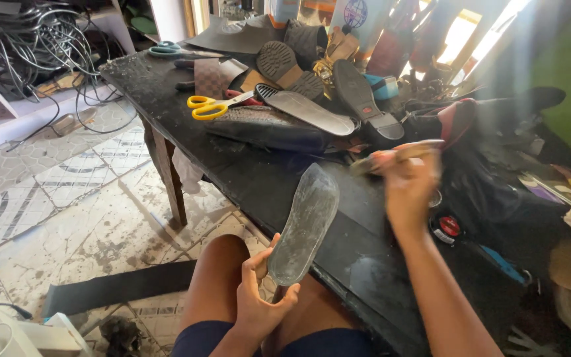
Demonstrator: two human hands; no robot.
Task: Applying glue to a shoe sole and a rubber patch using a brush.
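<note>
Fingers [259, 264] of the left hand [259, 301] are clenched around the heel end of a grey sole [303, 225], thumb on the near face, the rest behind. The sole stands nearly upright over the knee [223, 264], its toe end leaning against the edge of the dark bench [246, 178].

Handling, as judged: the sole looks thin, light and somewhat flexible, with a dusty, matte face that should not slip. A grip at the narrow heel leaves the broad face open; the long free end will probably flex or swing unless it is propped, as it is against the bench.

The right hand [410, 188] is closed around a blurred tool [398, 155], held above the bench and well apart from the sole. The tool's kind cannot be told: motion blur hides its tip and shape.

Also hard to make out:
- the back of the sole, which faces away;
- the left fingertips behind the sole;
- the dark heap at the right of the bench, shadowed and overexposed near the window.

Yellow scissors [214, 106] and other soles [312, 112] lie farther back.
</note>
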